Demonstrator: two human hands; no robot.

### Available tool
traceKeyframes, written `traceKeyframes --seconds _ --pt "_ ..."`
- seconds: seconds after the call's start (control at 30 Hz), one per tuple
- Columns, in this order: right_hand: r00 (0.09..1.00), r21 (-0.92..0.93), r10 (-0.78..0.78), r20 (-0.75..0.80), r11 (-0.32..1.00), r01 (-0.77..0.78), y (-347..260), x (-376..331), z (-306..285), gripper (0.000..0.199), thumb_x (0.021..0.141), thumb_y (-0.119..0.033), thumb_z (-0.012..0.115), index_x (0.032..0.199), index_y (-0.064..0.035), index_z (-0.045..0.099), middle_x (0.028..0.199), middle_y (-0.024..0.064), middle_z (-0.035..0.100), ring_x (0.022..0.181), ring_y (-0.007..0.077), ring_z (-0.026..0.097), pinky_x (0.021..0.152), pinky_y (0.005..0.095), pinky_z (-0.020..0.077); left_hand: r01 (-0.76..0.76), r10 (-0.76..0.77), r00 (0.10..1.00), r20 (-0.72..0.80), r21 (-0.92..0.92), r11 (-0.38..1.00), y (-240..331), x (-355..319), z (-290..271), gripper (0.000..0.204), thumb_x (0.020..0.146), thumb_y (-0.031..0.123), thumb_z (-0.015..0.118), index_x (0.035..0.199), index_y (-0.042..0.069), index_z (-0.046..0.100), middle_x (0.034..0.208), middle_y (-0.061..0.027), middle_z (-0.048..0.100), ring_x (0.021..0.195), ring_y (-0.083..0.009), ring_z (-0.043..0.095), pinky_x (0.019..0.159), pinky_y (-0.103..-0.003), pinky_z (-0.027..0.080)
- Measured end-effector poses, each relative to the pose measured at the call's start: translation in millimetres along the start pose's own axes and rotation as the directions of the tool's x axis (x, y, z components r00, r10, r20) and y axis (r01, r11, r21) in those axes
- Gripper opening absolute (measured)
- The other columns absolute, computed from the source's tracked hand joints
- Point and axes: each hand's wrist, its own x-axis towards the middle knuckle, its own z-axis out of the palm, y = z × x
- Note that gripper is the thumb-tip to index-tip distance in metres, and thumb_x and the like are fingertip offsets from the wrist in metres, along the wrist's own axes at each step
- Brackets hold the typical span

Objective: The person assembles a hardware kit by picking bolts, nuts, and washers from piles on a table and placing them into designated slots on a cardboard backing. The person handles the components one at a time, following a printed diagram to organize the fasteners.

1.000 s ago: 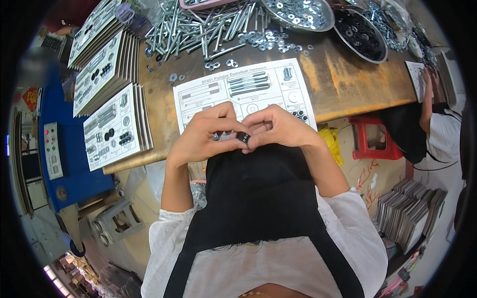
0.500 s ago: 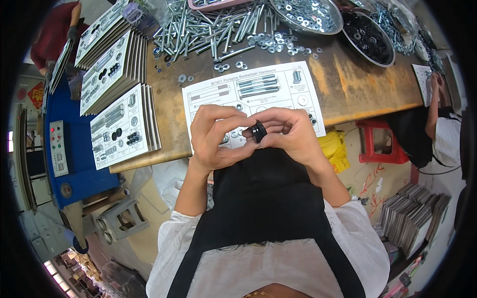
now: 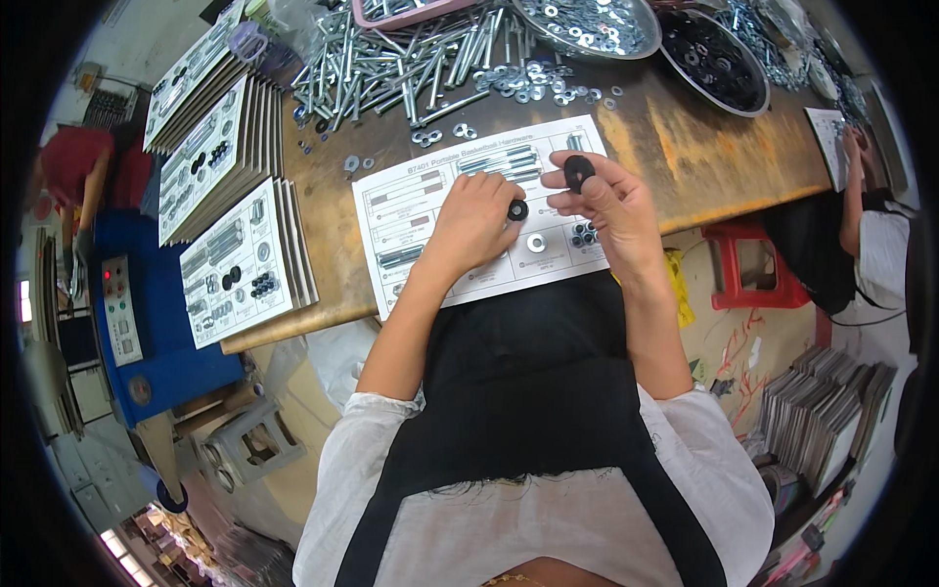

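My left hand (image 3: 477,223) rests low over a white printed sheet (image 3: 445,303), its fingers bent. At its thumb and fingertips is a small black ring-shaped washer (image 3: 517,209) with a pale centre. Just above the sheet's right side, my right hand (image 3: 621,210) pinches a black round washer (image 3: 578,174) between thumb and fingers, tilted with its flat face showing. The sheet carries outlined boxes with bolts, nuts and a light ring (image 3: 535,243); whether these are printed or real parts I cannot tell.
Loose bolts (image 3: 391,64) and flat washers (image 3: 533,83) lie piled at the table's back. Behind the sheet stand a bowl of metal washers (image 3: 587,27) and a bowl of black pieces (image 3: 714,64). Stacked cards (image 3: 230,259) are at left. Another person's hand (image 3: 857,147) works at far right.
My hands were together around the black washers; now they are apart, the left on the sheet, the right raised farther right. The person at far left has shifted.
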Motion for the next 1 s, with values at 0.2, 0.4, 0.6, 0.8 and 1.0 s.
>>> traceKeyframes --seconds 0.2,0.4,0.6,0.8,1.0 --pt "0.999 0.001 0.038 -0.026 0.999 -0.038 4 -6 -12 0.039 0.092 -0.024 0.066 0.12 0.0023 0.062 0.105 0.012 0.07 0.087 0.0149 0.069 0.081 0.0259 0.0526 -0.018 0.012 0.995 0.097 0.059 0.998 6 8 14 0.032 0.073 0.015 0.07 0.103 0.006 0.062 0.095 -0.0093 0.058 0.097 -0.0265 0.055 0.087 -0.038 0.041" --pt "0.997 -0.112 0.043 -0.068 0.992 -0.05 13 -6 -6 0.038 0.09 -0.017 0.066 0.122 0.0019 0.06 0.112 0.0151 0.068 0.093 0.0164 0.068 0.084 0.0266 0.0518 0.244 -0.3 0.954 -0.028 -0.512 0.823 14 11 -19 0.031 0.073 0.014 0.075 0.102 0.01 0.067 0.1 -0.0079 0.062 0.095 -0.0246 0.059 0.081 -0.037 0.046" --pt "0.996 0.022 0.079 0.047 0.997 -0.08 27 1 4 0.034 0.088 -0.004 0.066 0.12 0.0052 0.06 0.111 0.0144 0.067 0.102 0.0173 0.065 0.088 0.0276 0.0518 -0.203 0.134 0.855 -0.501 -0.085 0.975 25 7 -32 0.04 0.065 0.006 0.081 0.103 0.009 0.07 0.102 -0.0079 0.063 0.095 -0.0235 0.06 0.078 -0.034 0.049" --pt "0.989 -0.072 0.11 0.102 0.992 -0.103 38 -1 -1 0.036 0.094 -0.015 0.061 0.124 0.0044 0.058 0.113 0.0119 0.066 0.104 0.0177 0.063 0.092 0.0296 0.0503 -0.192 0.044 0.892 -0.45 -0.287 0.938 17 2 -30 0.04 0.063 0.004 0.077 0.101 0.004 0.065 0.103 -0.0104 0.062 0.096 -0.0264 0.058 0.082 -0.034 0.047" --pt "0.993 -0.034 0.074 -0.092 0.996 -0.077 32 8 -19 0.038 0.101 -0.029 0.045 0.122 -0.0008 0.061 0.118 0.0097 0.065 0.101 0.0141 0.063 0.088 0.0256 0.0487 0.033 -0.033 0.999 -0.001 0.03 0.999 -10 -4 -24 0.032 0.066 0.021 0.077 0.094 0.01 0.066 0.096 -0.0088 0.06 0.096 -0.0266 0.055 0.087 -0.037 0.038"
